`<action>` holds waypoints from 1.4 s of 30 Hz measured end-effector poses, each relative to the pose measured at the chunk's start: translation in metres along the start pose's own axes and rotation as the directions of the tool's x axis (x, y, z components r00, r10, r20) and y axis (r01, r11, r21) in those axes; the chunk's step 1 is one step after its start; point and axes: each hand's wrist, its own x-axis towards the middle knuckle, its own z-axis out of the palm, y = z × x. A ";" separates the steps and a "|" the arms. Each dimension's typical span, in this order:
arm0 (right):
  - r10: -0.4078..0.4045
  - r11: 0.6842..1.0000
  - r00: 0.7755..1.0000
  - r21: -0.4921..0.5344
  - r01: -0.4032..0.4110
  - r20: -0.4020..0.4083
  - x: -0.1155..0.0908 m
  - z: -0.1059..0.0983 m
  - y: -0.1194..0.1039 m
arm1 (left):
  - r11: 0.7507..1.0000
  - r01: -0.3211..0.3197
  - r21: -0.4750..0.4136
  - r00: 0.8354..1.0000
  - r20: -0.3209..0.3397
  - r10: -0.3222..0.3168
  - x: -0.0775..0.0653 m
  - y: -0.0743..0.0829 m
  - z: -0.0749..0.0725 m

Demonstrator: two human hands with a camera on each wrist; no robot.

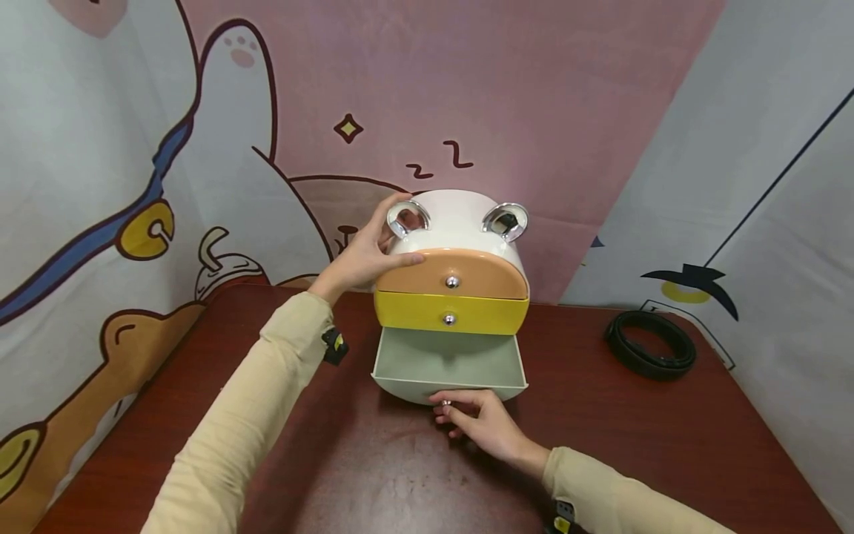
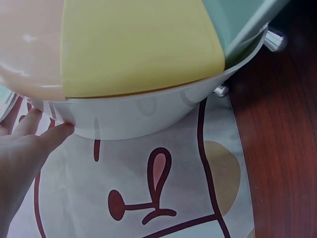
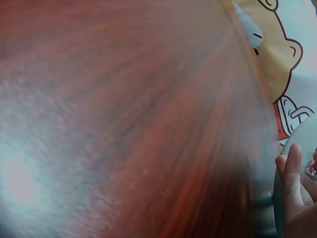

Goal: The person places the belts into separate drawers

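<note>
A small drawer cabinet point(image 1: 453, 231) with a white rounded top and silver ring ears stands on the table. Its orange drawer point(image 1: 483, 274) and yellow drawer point(image 1: 414, 310) are closed; the pale green bottom drawer point(image 1: 407, 356) is pulled out, its inside showing bare. My left hand point(image 1: 365, 251) rests against the cabinet's upper left side by one ear, thumb along the orange front. In the left wrist view its fingertips touch the white shell point(image 2: 129, 119). Low in front, my right hand point(image 1: 490, 426) pinches the silver knob point(image 1: 445, 403) of the green drawer, also partly seen in the right wrist view.
A coiled black belt point(image 1: 650, 363) lies at the right on the dark red wooden table point(image 1: 600, 423). Behind the cabinet hangs a cartoon-printed cloth point(image 1: 507, 111), which also covers both sides.
</note>
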 end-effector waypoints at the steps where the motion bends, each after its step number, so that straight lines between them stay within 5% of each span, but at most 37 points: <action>1: -0.002 1.000 1.000 0.001 0.002 0.004 -0.001 0.001 0.000 | 1.000 -0.003 0.006 1.000 -0.001 0.003 0.001 -0.004 -0.001; 16: -0.041 0.998 0.997 0.043 0.038 0.062 -0.018 0.008 -0.001 | 0.999 0.000 0.047 1.000 0.014 -0.001 0.002 -0.005 -0.003; 28: 0.044 0.998 0.984 0.044 -0.053 0.175 -0.026 0.000 -0.008 | 0.998 0.017 0.065 0.999 0.038 -0.020 -0.010 0.028 -0.001; 42: -0.048 0.998 0.964 0.049 0.036 0.260 -0.019 -0.020 -0.048 | 1.000 0.003 0.003 0.999 0.046 -0.003 -0.009 0.022 -0.001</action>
